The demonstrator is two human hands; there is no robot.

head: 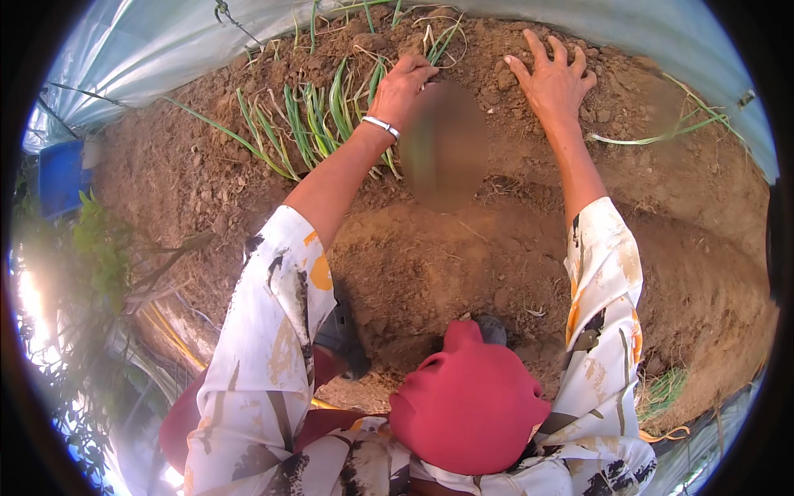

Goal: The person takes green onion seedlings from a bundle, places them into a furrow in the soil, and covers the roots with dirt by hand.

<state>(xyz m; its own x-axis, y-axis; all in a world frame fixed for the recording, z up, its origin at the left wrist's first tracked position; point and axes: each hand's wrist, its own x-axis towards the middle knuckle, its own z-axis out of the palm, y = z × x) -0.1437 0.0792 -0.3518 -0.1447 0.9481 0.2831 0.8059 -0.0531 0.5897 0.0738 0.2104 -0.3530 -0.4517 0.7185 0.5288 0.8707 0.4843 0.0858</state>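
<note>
My left hand [406, 87], with a light band at its wrist, has its fingers closed at the base of a green onion plant [443, 44] near the top middle. My right hand [552, 77] lies palm down with spread fingers on the loose brown soil [502, 118], holding nothing. Several green onion plants [316, 118] lean in a row to the left of my left hand. A single loose green onion [645, 140] lies on the soil to the right of my right hand. A blurred oval hides the ground just below my left hand.
Clear plastic sheeting [626, 22] borders the bed along the top. A blue container [61, 177] stands at the far left, above leafy plants [99, 248]. A dark shoe [341, 335] rests on the soil below. Green shoots [664, 390] lie at lower right, near a yellow cord [667, 435].
</note>
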